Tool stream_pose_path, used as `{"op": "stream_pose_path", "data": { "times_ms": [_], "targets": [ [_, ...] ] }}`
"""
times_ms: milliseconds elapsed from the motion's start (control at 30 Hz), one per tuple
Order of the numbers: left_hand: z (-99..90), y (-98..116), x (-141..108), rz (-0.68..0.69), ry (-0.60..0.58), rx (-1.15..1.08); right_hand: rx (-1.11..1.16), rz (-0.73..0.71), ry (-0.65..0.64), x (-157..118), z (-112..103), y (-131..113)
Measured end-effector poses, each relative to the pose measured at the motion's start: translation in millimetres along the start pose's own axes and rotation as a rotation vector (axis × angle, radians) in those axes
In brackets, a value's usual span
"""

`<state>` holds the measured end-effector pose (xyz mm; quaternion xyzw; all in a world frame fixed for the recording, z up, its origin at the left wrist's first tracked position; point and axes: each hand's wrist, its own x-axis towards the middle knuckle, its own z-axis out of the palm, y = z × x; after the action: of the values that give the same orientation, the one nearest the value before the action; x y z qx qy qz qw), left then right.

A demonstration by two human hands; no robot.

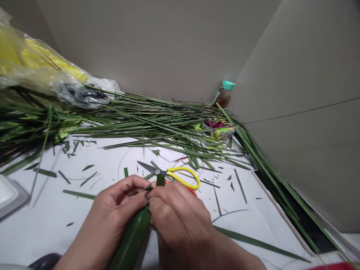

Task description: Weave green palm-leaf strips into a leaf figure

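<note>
My left hand and my right hand meet at the lower middle, fingertips pinched together on a folded green leaf piece. A wide, smooth part of it runs down toward me between my wrists, and a short dark green strip sticks up above my right fingers. Just beyond my fingers lie scissors with one yellow and one red handle, blades pointing left. My right hand covers part of the red handle.
Long green leaves lie across the back. Cut scraps dot the white table. A teal-capped bottle stands behind; a plastic bag with yellow contents is back left. A dark tray lies right, a white box left.
</note>
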<state>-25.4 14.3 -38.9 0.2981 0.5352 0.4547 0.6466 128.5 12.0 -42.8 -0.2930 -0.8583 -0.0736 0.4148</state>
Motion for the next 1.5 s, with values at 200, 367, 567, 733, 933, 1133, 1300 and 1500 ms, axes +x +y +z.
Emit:
{"op": "stream_pose_path", "data": {
  "times_ms": [200, 367, 567, 733, 933, 1133, 1300, 1500],
  "targets": [
    [4.6, 3, -4, -0.007, 0.003, -0.002, -0.026, -0.025, -0.166, 3, -7, -2],
    [4.5, 5, -1, 0.021, 0.012, 0.034, -0.014, -0.018, -0.088, -1, -3, -1],
    [3.7, 4, 0, 0.042, -0.006, 0.029, 0.187, 0.126, 0.111, -1, 4, 0],
    [4.9, 5, -4, 0.046, -0.055, -0.066, 0.39, 0.441, 0.175, 7, -6, -1],
    [7.7, 5, -4, -0.039, -0.119, -0.19, 0.556, 0.703, 0.226, 15, -13, -3],
    [8.4, 6, -4, -0.058, -0.138, -0.192, 0.793, 0.872, 0.277, 18, -19, -2],
    [5.6, 5, -4, -0.071, -0.123, -0.167, 0.793, 0.873, 0.28, 19, -22, -3],
    [2.5, 5, -7, -0.089, -0.087, -0.123, 0.735, 0.853, 0.292, 21, -27, -2]
  ]
}}
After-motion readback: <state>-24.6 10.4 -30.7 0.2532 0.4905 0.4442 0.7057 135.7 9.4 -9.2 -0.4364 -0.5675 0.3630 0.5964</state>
